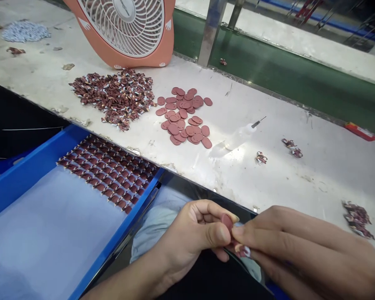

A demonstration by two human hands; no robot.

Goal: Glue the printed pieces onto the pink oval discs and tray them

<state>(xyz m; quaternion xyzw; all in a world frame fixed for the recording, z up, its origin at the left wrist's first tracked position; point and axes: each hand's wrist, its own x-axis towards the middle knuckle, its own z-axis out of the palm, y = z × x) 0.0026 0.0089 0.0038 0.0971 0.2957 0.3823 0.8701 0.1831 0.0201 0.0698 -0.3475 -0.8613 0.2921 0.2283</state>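
Note:
My left hand [193,235] and my right hand [300,250] meet low in the view, below the table's front edge. Between their fingertips they pinch a small reddish-brown oval piece [227,221] together with a small painted figure piece [242,250]. Both hands are closed in a pinch. On the table lie a heap of painted figure pieces [115,96] and a loose pile of reddish-brown ovals [184,116]. A clear squeeze bottle with a needle tip [240,135] lies beside the ovals.
A blue tray [25,171] at left holds neat rows of finished pieces [109,171] on white lining. An orange fan [128,29] stands at the back. A few stray pieces [292,148] and a small pile [358,218] lie at right. A green belt [284,75] runs behind.

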